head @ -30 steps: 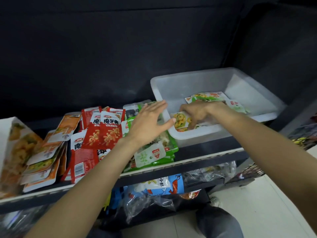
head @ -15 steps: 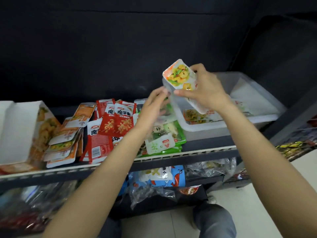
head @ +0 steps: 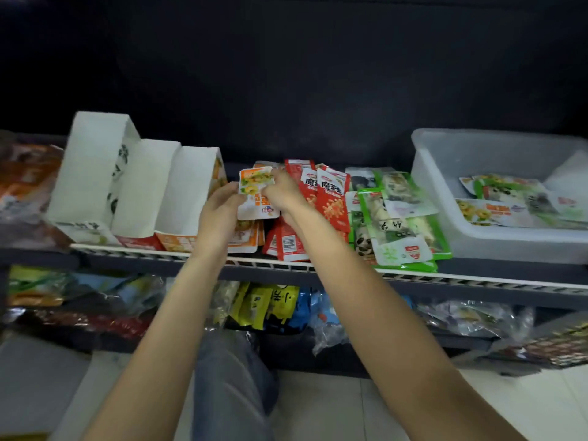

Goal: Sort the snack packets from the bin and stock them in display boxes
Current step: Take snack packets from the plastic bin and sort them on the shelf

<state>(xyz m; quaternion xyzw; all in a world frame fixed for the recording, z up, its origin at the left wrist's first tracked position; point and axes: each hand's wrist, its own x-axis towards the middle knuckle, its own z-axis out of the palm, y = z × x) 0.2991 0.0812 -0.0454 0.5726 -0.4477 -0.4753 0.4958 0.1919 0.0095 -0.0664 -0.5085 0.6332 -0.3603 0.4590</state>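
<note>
Orange-and-white flat plastic snack packet (head: 257, 193), looking light, limp and slick, is being pinched at its edges by left hand (head: 219, 209) and right hand (head: 281, 194) fingers.

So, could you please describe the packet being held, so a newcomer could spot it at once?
On the upper shelf, look between the white display boxes and the red packets. The orange-and-white packet is held upright there by the left hand and right hand. It alone is lifted above the piles.
</note>
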